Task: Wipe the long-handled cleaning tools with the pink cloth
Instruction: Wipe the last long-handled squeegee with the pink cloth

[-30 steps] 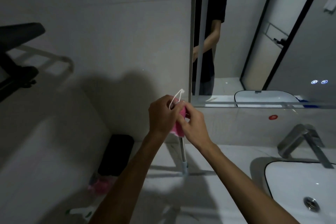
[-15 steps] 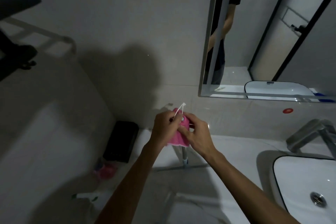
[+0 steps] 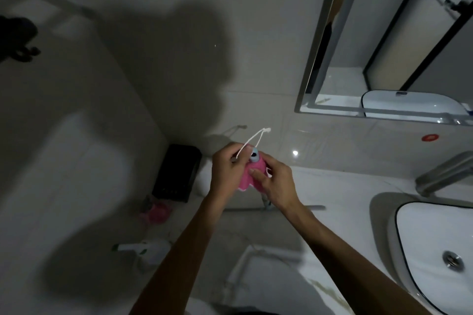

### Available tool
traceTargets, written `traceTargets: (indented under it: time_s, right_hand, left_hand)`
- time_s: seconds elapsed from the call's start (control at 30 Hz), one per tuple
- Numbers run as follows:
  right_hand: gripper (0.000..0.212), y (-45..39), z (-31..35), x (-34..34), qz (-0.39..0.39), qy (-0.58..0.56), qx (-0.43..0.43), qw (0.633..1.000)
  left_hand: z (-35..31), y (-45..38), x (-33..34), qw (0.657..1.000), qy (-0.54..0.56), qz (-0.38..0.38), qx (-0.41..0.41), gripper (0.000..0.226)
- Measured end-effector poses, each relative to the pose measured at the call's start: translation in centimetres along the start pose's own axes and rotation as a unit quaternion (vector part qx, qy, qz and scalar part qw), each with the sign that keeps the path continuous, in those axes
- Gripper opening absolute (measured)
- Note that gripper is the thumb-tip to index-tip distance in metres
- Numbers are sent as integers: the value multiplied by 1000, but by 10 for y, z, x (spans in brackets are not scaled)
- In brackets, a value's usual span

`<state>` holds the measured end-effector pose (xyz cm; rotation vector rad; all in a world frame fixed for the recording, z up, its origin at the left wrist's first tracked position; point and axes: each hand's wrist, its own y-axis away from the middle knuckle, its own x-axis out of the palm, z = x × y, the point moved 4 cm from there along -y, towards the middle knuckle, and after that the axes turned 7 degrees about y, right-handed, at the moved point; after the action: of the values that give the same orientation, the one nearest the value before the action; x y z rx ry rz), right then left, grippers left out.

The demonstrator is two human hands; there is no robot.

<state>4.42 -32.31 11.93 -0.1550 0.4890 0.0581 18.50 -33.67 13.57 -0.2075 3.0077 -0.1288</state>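
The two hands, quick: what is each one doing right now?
Left hand: grips the top of the pale long-handled cleaning tool.
Right hand: pinches the pink cloth wrapped round that handle.

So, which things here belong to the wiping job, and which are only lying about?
Belong to the job:
- pink cloth
- long-handled tool with white loop cord
- left hand and right hand, both holding the cloth round the tool

Lying about:
- black box
- white bottle
- small pink item
- faucet
- sink

Single head-worn view, angled down, close over counter [image 3: 345,186], facing wall
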Motion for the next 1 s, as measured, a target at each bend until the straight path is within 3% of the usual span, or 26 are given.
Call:
traceTargets:
  time_s: [0.1, 0.27, 0.43, 0.6, 0.73, 0.83, 1.0]
  right_hand:
    - [49, -8, 5, -5, -14, 2, -5, 1000]
    - [42, -13, 26, -11, -100, -8, -64, 993]
    - [52, -3, -1, 10, -22, -16, 7, 1000]
    - [46, 1, -20, 10, 18, 34, 51, 998]
    - [46, -15, 3, -4, -10, 12, 10, 1000]
    - [42, -24, 19, -15, -59, -7, -25, 998]
    - [50, -14, 1, -2, -29, -4, 1, 1000]
  left_hand:
    - [1, 0, 2, 1000, 13, 3, 2, 13]
    - [-5, -4, -1, 997, -45, -37, 52, 15]
    - [-7, -5, -7, 995, -73, -31, 66, 20]
    - [-6, -1, -9, 998, -41, -13, 42, 28]
    - [-16, -3, -1, 994, -53, 30, 86, 19]
    - [-22, -4, 7, 990, -68, 40, 117, 25]
    - [-12, -9, 9, 996, -59, -4, 67, 13]
